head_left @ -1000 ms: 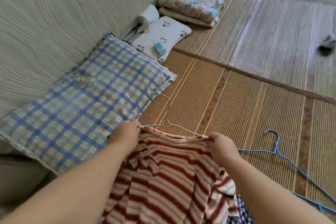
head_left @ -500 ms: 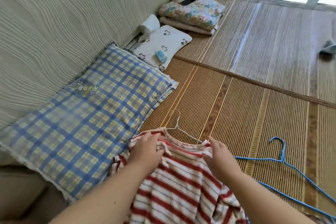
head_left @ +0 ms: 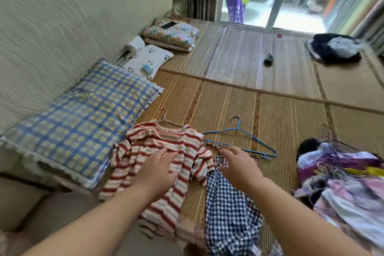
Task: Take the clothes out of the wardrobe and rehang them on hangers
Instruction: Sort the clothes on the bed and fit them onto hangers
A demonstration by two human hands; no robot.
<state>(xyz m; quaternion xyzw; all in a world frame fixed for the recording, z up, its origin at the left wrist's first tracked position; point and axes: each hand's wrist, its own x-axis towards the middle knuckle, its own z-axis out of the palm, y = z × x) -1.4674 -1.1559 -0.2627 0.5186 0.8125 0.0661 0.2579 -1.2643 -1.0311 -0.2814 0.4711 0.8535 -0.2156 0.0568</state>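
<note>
Now I rest left hand (head_left: pixel 160 170) flat on striped shirt (head_left: pixel 145 143); right hand (head_left: pixel 239 162) loose, empty, near blue hanger (head_left: pixel 239 131). Shirt probably soft, light, floppy; I would hold at shoulders.

Shirt (head_left: pixel 145 143) lies on the mat (head_left: pixel 270 120), with the inserted hanger (head_left: pixel 164 114) protruding behind its collar. Left of the shirt, touching: large pillow (head_left: pixel 83 122). Just right: bare hanger (head_left: pixel 239 125); farther right: clothes heap (head_left: pixel 342 183). Before-right, touching: second garment (head_left: pixel 228 210). Well behind the shirt: small pillow (head_left: pixel 151 58), then folded bedding (head_left: pixel 172 33).
</note>
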